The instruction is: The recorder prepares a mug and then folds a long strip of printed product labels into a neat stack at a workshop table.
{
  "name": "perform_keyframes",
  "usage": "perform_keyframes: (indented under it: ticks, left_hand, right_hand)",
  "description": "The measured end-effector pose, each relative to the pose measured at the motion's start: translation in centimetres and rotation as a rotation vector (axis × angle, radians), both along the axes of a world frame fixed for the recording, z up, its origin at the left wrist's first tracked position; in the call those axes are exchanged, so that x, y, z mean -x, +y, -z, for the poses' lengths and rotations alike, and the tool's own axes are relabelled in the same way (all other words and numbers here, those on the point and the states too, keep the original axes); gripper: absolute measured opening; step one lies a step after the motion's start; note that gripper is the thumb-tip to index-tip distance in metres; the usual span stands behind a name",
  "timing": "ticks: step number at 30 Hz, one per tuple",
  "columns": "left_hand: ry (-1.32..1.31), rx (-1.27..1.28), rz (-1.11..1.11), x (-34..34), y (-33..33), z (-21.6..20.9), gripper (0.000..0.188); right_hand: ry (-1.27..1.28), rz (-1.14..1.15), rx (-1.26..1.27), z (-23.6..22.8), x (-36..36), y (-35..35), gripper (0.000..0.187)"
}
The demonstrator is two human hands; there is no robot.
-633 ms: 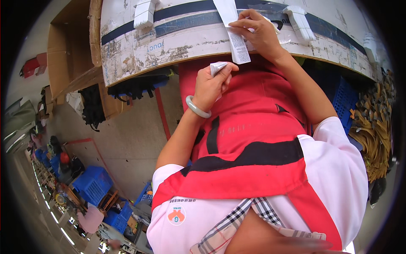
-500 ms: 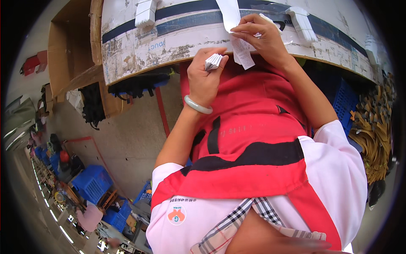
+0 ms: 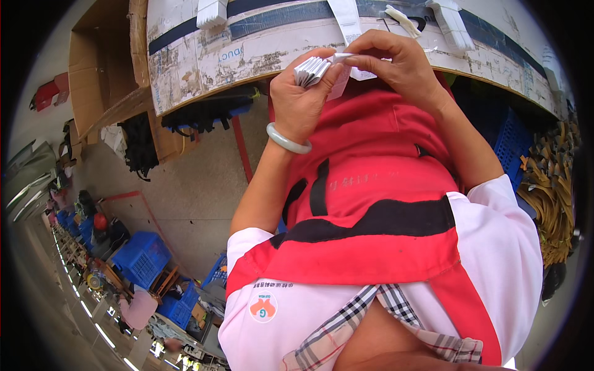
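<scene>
My left hand (image 3: 293, 110), with a pale bangle (image 3: 288, 141) at the wrist, grips a stack of folded white labels (image 3: 311, 72), their edges fanned toward me. My right hand (image 3: 401, 67) pinches a white label close to that stack, at the table's near edge. A long white label strip (image 3: 346, 21) runs down from the far side of the table to my hands, and its printed loose end hangs below them. Part of the strip is hidden behind my fingers.
The worn, cardboard-covered table (image 3: 192, 77) carries one white label bundle (image 3: 211, 13) at left and another bundle (image 3: 453, 29) at right, near a white scrap (image 3: 402, 21). An open cardboard box (image 3: 102, 68) stands left. A blue crate (image 3: 512, 145) and brown straps (image 3: 550, 201) are at right.
My right hand has come left and down to the left hand, bringing the label to the stack. The stack now looks more fanned. The strip's hanging end has shifted with them.
</scene>
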State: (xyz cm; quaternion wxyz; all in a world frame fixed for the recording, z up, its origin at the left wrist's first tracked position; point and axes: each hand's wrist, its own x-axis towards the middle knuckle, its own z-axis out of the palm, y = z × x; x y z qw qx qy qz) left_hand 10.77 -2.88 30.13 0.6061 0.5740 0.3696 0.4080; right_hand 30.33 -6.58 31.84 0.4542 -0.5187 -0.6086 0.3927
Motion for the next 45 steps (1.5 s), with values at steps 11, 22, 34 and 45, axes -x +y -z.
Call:
perform_keyframes:
  ticks: [11,22,34,45]
  left_hand:
    - [-0.097,0.297,0.037,0.3,-0.5,0.3,0.015]
    - [-0.284,0.635,0.498,0.8,-0.2,1.9,0.031]
    - [-0.023,0.079,0.066,-0.5,1.0,2.0,0.017]
    - [0.028,-0.263,0.005,0.0,1.7,1.2,0.014]
  right_hand:
    - [0.065,-0.005,0.169,-0.4,0.1,-0.7,0.016]
    - [0.074,-0.122,0.288,-0.4,0.4,0.1,0.017]
    - [-0.350,0.196,-0.105,2.8,-2.1,3.2,0.015]
    - [-0.023,-0.021,0.004,0.8,-0.4,0.8,0.019]
